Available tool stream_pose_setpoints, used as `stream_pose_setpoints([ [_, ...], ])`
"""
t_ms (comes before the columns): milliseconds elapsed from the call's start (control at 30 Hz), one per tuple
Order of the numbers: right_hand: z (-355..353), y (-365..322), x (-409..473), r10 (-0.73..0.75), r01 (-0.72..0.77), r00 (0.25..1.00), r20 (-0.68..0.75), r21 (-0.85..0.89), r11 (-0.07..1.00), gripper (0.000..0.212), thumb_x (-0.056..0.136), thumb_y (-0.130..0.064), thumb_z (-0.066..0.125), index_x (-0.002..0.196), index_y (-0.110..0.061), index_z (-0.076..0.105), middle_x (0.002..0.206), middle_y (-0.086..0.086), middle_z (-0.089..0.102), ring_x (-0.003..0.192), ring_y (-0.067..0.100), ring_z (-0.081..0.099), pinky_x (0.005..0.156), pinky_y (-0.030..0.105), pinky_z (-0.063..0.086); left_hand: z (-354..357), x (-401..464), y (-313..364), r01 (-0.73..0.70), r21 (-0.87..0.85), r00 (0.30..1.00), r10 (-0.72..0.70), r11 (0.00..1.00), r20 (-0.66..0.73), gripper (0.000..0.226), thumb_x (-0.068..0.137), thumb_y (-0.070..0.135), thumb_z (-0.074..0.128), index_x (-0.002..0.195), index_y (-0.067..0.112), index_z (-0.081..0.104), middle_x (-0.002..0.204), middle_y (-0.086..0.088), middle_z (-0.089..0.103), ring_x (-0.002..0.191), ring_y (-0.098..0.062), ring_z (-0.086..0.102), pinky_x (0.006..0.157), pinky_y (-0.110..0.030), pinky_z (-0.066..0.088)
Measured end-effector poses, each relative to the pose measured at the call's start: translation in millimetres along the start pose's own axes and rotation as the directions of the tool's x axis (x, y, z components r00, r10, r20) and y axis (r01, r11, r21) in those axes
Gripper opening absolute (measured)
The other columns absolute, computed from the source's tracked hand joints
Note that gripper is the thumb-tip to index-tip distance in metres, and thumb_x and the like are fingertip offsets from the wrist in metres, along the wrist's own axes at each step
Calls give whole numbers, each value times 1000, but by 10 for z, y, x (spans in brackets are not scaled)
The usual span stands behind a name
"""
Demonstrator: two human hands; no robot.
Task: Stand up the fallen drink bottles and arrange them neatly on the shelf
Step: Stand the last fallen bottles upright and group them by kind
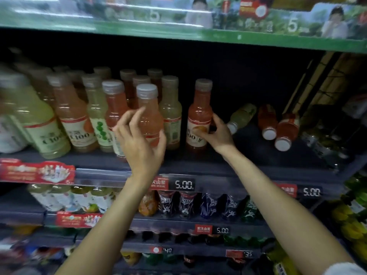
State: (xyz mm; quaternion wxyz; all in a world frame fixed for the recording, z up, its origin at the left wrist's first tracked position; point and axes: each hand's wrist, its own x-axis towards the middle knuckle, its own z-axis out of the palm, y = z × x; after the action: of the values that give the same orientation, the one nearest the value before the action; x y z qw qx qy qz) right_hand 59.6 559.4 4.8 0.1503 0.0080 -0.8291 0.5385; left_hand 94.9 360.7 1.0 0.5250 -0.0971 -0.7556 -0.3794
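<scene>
Right hand (215, 132) is wrapped round the lower body of an upright red bottle (199, 116) standing alone on the shelf (248, 163), a gap off the packed group to its left. Left hand (142, 139) sits in front of a pink bottle (149, 114) at the front of that group, fingers loosely curled and spread; thumb looks to touch it, but can't tell if it really grips.

Still down to the right: one pale green bottle (241, 118) on its side, cap toward the front, and two red bottles (278, 128) lying caps forward, close together.

Step in hand looks like seating the red bottle and closing it up to the row. Best done by sliding it left along the shelf, base flat, grip low so it doesn't tip, with the left hand steadying the pink one against a knock.

Room: open dark space behind and right of the red bottle; shelf above leaves headroom over the caps. Front lip with price tags (183, 184) is near the bottle bases, so keep them back from it. Fallen green bottle lies just beside the right wrist.
</scene>
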Motion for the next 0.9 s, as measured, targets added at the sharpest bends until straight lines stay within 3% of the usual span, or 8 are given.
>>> stream_pose_setpoints([
  [100, 4, -6, 99, -17, 11, 999, -42, -141, 990, 75, 73, -34, 79, 138, -23, 42, 120, 1, 48, 104, 14, 54, 89, 30, 46, -7, 47, -59, 182, -39, 982, -179, 983, 67, 69, 77, 30, 71, 134, 6, 41, 125, -21, 43, 119, -25, 35, 103, -25, 28],
  [267, 157, -3, 202, -15, 12, 991, -130, -23, 1000, 74, 70, -25, 82, 130, -12, 42, 108, 5, 61, 95, 20, 63, 83, 35, 53, -72, -24, -73, 205, -11, 962, -199, 979, 185, 71, 76, 37, 70, 135, 9, 42, 126, -13, 46, 120, -26, 42, 103, -42, 37],
  [400, 289, 7, 237, -16, 21, 995, -94, 52, 998, 64, 80, -19, 74, 136, -12, 42, 126, 10, 58, 111, 20, 58, 89, 29, 48, -128, -28, -59, 213, -42, 955, -199, 976, 218, 69, 76, 27, 74, 136, 12, 42, 129, -9, 45, 123, -24, 42, 105, -37, 36],
  [533, 290, 38, 225, -11, 10, 999, 42, 24, 1000, 68, 89, -16, 63, 146, -17, 27, 139, 5, 49, 126, 18, 47, 103, 32, 40, -133, -42, -59, 212, -29, 955, -201, 977, 218, 69, 79, 30, 73, 138, 12, 42, 132, -8, 45, 125, -22, 42, 104, -32, 37],
  [633, 153, 77, 176, -14, 28, 990, 138, -97, 995, 72, 90, -21, 62, 149, -18, 20, 149, 3, 36, 135, 15, 34, 107, 27, 29, -125, -69, -58, 210, -16, 956, -202, 978, 212, 69, 80, 29, 70, 139, 10, 41, 134, -8, 45, 127, -23, 42, 106, -31, 36],
  [700, -11, 143, 116, -103, 127, 989, 105, -255, 959, 65, 91, -21, 60, 147, -17, 27, 151, 4, 32, 137, 19, 31, 110, 31, 28, -133, -111, -21, 219, -8, 959, -213, 976, 185, 66, 83, 26, 69, 139, 9, 40, 136, -10, 43, 128, -23, 40, 107, -19, 30],
  [800, -378, 335, 78, -292, 291, 950, 109, -648, 704, 52, 87, -2, 56, 137, -14, 45, 141, 9, 43, 128, 28, 39, 103, 39, 37, -152, -232, 107, 160, -15, 983, -158, 987, 89, 54, 87, 17, 66, 134, 4, 44, 134, -16, 44, 126, -23, 39, 107, -23, 30],
  [900, -678, 489, 182, -277, 299, 938, 206, -887, 353, 60, 76, 10, 58, 133, -9, 50, 135, 21, 46, 119, 41, 40, 96, 49, 35, -99, -318, 209, -30, -163, 991, 51, 986, 122, 49, 86, 4, 62, 131, 4, 43, 130, -13, 44, 117, -30, 49, 99, -38, 44],
])
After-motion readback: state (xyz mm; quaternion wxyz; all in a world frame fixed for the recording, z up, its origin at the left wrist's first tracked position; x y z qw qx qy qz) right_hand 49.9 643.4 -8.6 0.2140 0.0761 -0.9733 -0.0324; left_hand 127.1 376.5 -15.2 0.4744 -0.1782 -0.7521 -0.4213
